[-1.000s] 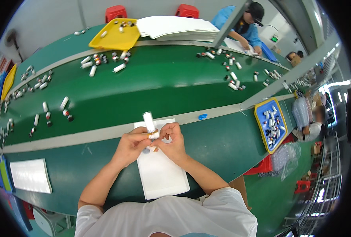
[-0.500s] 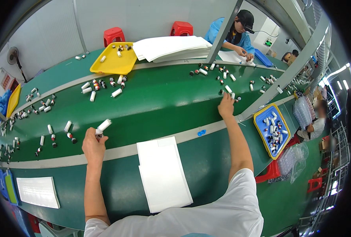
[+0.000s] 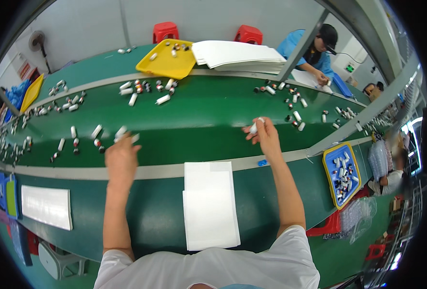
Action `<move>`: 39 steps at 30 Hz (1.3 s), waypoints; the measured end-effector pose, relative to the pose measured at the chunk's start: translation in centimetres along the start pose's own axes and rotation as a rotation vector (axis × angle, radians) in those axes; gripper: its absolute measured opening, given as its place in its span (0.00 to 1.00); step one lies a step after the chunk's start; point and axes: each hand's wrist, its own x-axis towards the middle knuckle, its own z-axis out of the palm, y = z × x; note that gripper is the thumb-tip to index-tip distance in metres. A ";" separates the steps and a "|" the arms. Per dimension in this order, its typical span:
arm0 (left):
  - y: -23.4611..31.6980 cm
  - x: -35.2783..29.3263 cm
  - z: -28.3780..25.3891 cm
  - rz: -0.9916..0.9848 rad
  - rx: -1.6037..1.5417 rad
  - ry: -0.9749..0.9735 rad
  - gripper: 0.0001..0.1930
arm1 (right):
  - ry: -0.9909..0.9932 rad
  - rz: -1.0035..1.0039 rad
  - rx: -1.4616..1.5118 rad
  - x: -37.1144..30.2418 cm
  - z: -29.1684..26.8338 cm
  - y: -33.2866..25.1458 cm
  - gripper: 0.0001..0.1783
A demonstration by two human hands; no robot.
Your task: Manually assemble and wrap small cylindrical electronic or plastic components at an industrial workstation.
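Note:
My left hand (image 3: 121,158) is over the near side of the green belt, blurred, with its fingers closed round a small white cylinder (image 3: 135,138). Another white cylinder (image 3: 121,131) shows at its fingertips; whether that one is gripped too is unclear. Farther right, my right hand (image 3: 267,138) pinches a white cylinder (image 3: 254,128) above the belt. On the near table between my forearms lies a stack of white sheets (image 3: 211,207). Small white cylinders and black-and-red pieces (image 3: 98,143) lie just left of my left hand.
Similar pieces are scattered along the belt (image 3: 189,137). Across it are a yellow tray (image 3: 167,67) and a white sheet stack (image 3: 242,55); a co-worker (image 3: 314,53) handles a piece. A blue tray in a yellow one (image 3: 326,168) stands right, beside a slanted metal post (image 3: 362,123).
My right hand has drawn back from the loose pieces, now with a white cylinder in its fingers. My left hand has turned over and moved slightly. The whole view has shifted.

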 end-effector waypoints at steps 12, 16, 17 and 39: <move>11.2 -3.4 -0.3 -0.284 -1.435 -0.735 0.14 | -0.323 -0.103 0.663 -11.1 10.0 -5.5 0.16; 12.9 -3.4 -0.8 -0.308 -1.538 -0.541 0.14 | -0.259 -0.135 0.607 -11.2 9.3 -4.9 0.17; 12.9 -3.3 -0.9 -0.253 -1.335 -0.546 0.14 | -0.253 -0.109 0.599 -11.4 9.2 -5.0 0.18; 12.7 -3.2 3.4 -0.569 -1.698 -0.846 0.14 | -0.221 -0.474 0.092 -10.4 8.0 -2.9 0.18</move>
